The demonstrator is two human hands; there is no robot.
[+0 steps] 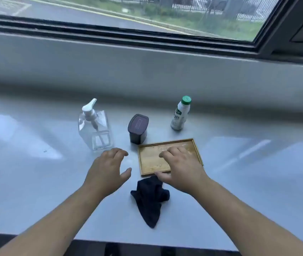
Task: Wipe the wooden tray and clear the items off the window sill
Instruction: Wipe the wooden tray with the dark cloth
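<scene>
A small wooden tray (151,157) with pale crumbs on it lies on the white window sill (36,182). My right hand (180,169) hovers over the tray's near right part, fingers spread, holding nothing. My left hand (108,170) is open just left of the tray, palm down above the sill. A crumpled dark cloth (149,198) lies on the sill right in front of the tray, under my right thumb. Behind the tray stand a clear pump bottle (96,128), a dark lidded container (138,129) and a white bottle with a green cap (181,113).
The sill runs wide to both sides, with its front edge (147,242) near my forearms. A white wall ledge and the dark window frame (128,37) rise behind the objects.
</scene>
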